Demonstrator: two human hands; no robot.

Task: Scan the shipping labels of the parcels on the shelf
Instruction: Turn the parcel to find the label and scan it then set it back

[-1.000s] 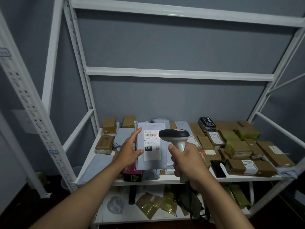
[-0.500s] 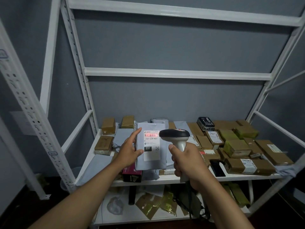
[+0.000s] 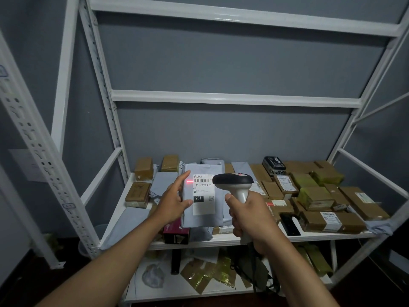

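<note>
Both arms outstretched: left grip (image 3: 174, 202) holds grey parcel (image 3: 202, 218) upright, right grip (image 3: 250, 218) clasps scanner (image 3: 234, 182).

1. My left hand (image 3: 174, 201) is raised, palm turned inward, fingers extended upward, thumb pressed forward in a grip.
2. My right hand (image 3: 247, 214) is fisted, knuckles toward me.
3. Both forearms reach forward, bare.

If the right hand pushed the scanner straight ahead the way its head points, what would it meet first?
Most likely the grey mailer held upright by the left hand, near its shipping label; the gap from the scanner is hard to judge.
</note>
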